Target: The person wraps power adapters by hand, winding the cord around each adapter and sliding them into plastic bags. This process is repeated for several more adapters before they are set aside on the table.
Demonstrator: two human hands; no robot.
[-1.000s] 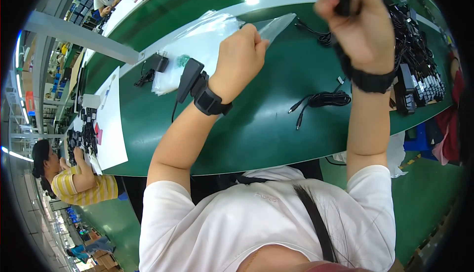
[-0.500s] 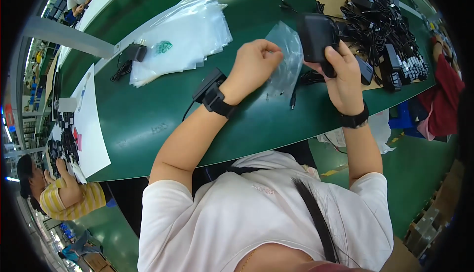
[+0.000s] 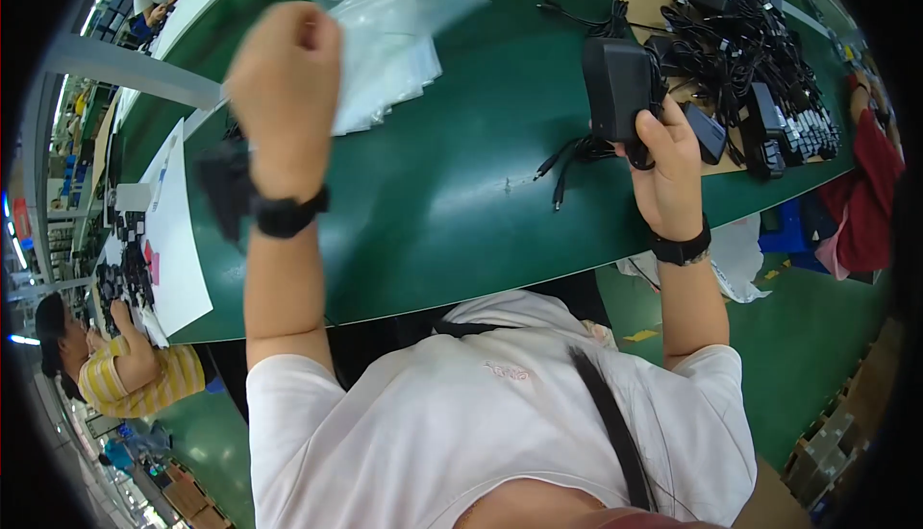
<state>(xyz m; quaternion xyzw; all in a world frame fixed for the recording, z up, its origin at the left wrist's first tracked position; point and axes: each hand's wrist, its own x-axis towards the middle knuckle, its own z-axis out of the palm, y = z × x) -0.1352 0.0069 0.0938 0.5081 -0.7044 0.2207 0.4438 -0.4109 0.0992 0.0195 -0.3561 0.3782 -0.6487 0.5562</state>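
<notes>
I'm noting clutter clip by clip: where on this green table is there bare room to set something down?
The widest free patch of green table lies between the plastic bags and the black cable, reaching the near edge. It's crowded at right, beyond the right hand, with a heap of adapters and cables, and far left, where the bags lie.
</notes>
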